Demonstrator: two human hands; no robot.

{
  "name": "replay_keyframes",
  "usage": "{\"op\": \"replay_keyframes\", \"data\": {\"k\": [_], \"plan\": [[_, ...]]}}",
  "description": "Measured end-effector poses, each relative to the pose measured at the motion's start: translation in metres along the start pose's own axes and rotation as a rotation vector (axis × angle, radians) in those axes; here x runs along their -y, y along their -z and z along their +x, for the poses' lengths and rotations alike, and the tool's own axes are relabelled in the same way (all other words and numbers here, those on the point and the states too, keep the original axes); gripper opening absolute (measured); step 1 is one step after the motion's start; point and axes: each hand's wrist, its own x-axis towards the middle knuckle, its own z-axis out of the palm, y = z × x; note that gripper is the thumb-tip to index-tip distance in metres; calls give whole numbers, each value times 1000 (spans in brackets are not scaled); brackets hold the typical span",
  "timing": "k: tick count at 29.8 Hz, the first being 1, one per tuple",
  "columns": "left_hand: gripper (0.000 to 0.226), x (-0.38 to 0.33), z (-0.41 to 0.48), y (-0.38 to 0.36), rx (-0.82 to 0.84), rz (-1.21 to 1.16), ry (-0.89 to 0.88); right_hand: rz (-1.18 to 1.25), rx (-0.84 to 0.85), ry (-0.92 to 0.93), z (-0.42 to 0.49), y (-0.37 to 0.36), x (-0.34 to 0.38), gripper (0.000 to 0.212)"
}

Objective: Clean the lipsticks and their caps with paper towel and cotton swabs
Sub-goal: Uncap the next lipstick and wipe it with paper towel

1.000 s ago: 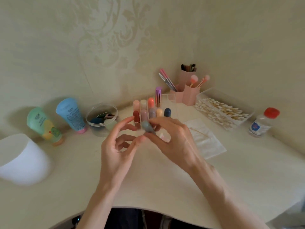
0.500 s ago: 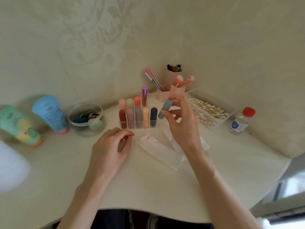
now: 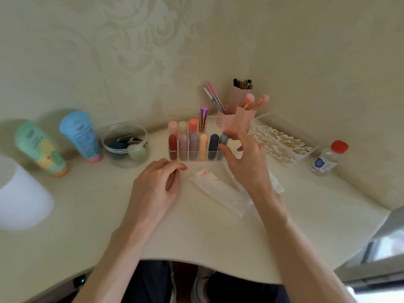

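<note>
From the head camera, the grey-green lipstick (image 3: 223, 139) stands upright at the right end of the front row of the clear organizer (image 3: 192, 154), just beside the dark blue lipstick (image 3: 213, 146). It sits right at my right hand's (image 3: 246, 165) fingertips, ahead of the palm.

Half a second ago I held this lipstick tilted in the air above that end of the rack; now it is down in the row, level with its neighbours. My left hand (image 3: 156, 189) has kept its place on the table (image 3: 87, 215), near the stained paper towel (image 3: 220, 194).

My right hand pinches the lipstick's rounded top — thumb on the near side, forefinger curled over the far side, the other fingers spread loosely toward the cotton swabs (image 3: 282, 143). My left hand rests knuckles-up with fingers loosely curled, thumb and forefinger tips close together — I can see nothing held in it.
</note>
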Motion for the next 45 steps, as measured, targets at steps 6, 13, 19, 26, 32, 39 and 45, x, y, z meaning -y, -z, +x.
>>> {"op": "replay_keyframes", "data": {"k": [6, 13, 19, 26, 32, 39, 45], "plan": [[19, 0, 0, 0, -2, -5, 5, -56, 29, 61, 4, -8, -4, 39], [17, -2, -1, 4, -50, -62, -9, 173, -84, 61, 16, -2, 8, 24], [27, -13, 0, 17, -164, -508, 117, 377, 105, 76, -1, -5, 40, 29], [22, -8, 0, 20, -212, -804, 272, 302, 344, 234, -21, -26, 55, 49], [7, -8, -2, 21, -284, -813, 321, 315, 302, 106, -25, -23, 59, 28], [8, -8, -2, 19, -337, -740, 324, 345, 485, -38, -19, -19, 53, 17], [12, 20, -4, 40, -265, -367, 242, 337, 376, -43, -14, 2, 34, 13]]}}
